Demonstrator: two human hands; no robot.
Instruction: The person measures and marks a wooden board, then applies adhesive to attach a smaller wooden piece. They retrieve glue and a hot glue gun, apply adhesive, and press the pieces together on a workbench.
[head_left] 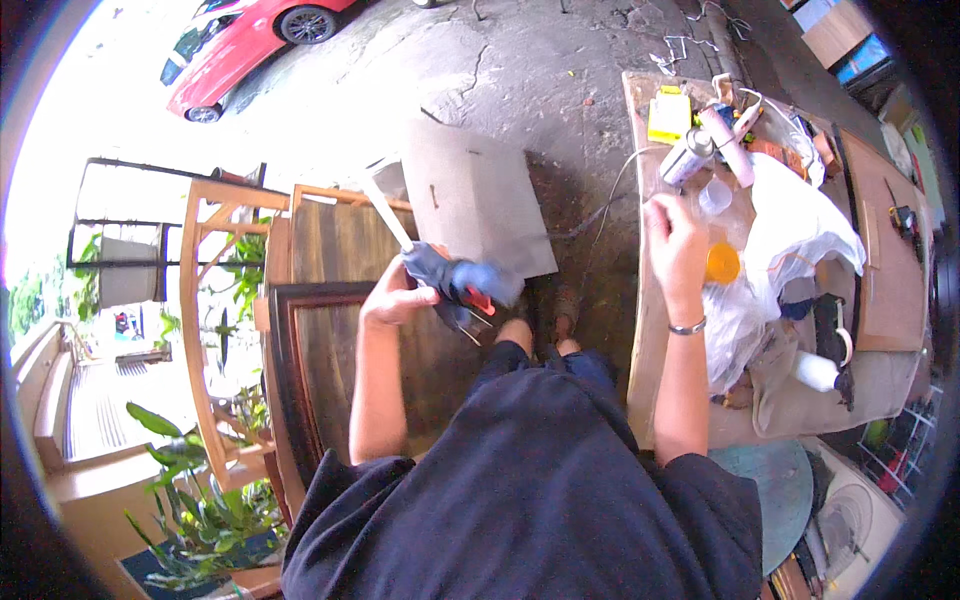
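Observation:
My left hand (398, 297) is closed around a dark blue tool that looks like a hot glue gun (430, 268), with a long white stick out of its far end. A red-orange part and thin metal prongs show at its near side, and its blue portion is smeared by motion. Just beyond it stands a grey-white board or box (470, 195). My right hand (677, 245), curled with its fingers closed, is above the left edge of the worktable (648, 350). Whether it holds anything is hidden. Close to it are a clear plastic cup (715, 197) and an orange lid (722, 263).
On the table are a spray can (688, 157), a pink cylinder (727, 145), a yellow box (669, 115) and white plastic bags (800, 225). Dark-framed wooden panels (335, 350) lie at left, beside a wooden frame (205, 330) and plants (205, 510). A red car (235, 50) is parked far off.

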